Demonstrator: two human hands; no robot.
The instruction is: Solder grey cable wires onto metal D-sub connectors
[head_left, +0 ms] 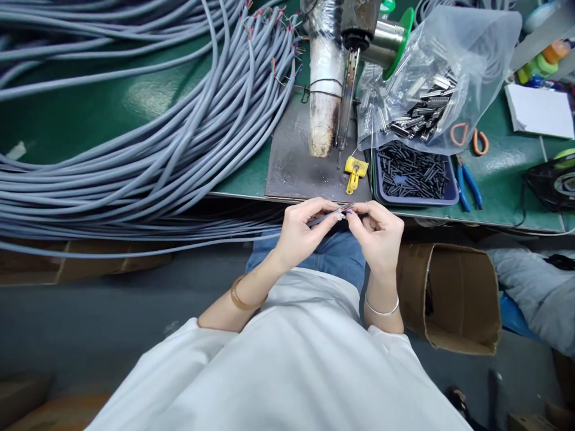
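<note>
My left hand (308, 228) is closed on the end of a grey cable (251, 239), which trails off to the left below the table edge. Thin coloured wires (345, 208) fan out of that cable end. The fingertips of my right hand (376, 226) pinch these wires. A small whitish piece shows between the two hands, too small to name. Just beyond my fingers, a yellow clip-like tool (354, 174) lies on the dark work board (291, 164).
A big bundle of grey cables (193, 126) covers the table's left. Behind the board stand a soldering iron (348, 96) and a solder spool (390, 42). To the right are a bag of metal connectors (480, 54), a tray of black tubes (415, 199), pliers (469, 182) and, below, a cardboard box (413, 287).
</note>
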